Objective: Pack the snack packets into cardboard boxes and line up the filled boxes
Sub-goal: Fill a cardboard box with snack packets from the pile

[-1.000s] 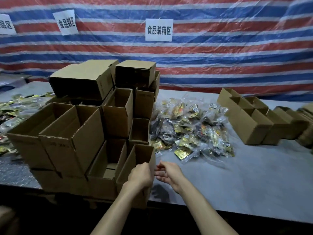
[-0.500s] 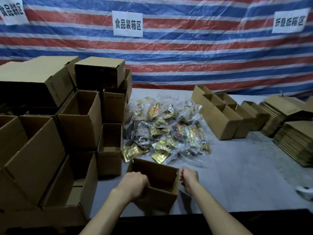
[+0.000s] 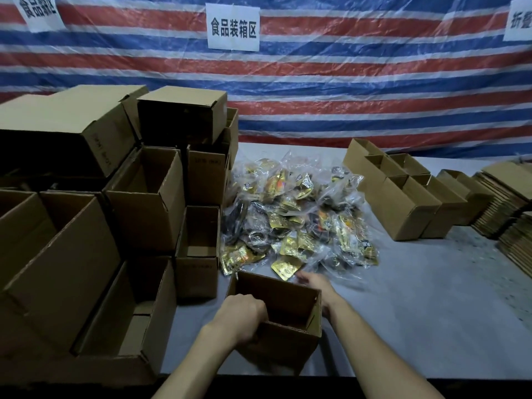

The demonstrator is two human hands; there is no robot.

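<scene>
An empty open cardboard box [image 3: 288, 295] stands near the table's front edge. My left hand [image 3: 244, 315] grips its near-left rim. My right hand [image 3: 315, 283] reaches past the box's right side, fingers spread, close to a gold snack packet [image 3: 285, 267] at the near edge of the heap. The heap of snack packets [image 3: 299, 214] in clear and gold wrappers lies on the grey table behind the box. A row of open boxes [image 3: 403, 203] stands to the right of the heap.
Stacked empty cardboard boxes [image 3: 121, 214] fill the left side. Piles of flat folded cartons [image 3: 515, 214] lie at the far right. A striped tarpaulin with paper signs [image 3: 233, 27] hangs behind the grey table [image 3: 417, 312].
The box came off the left stack and now stands on the table in front of me. My right hand has let go of its right side and moved forward toward the packets.
</scene>
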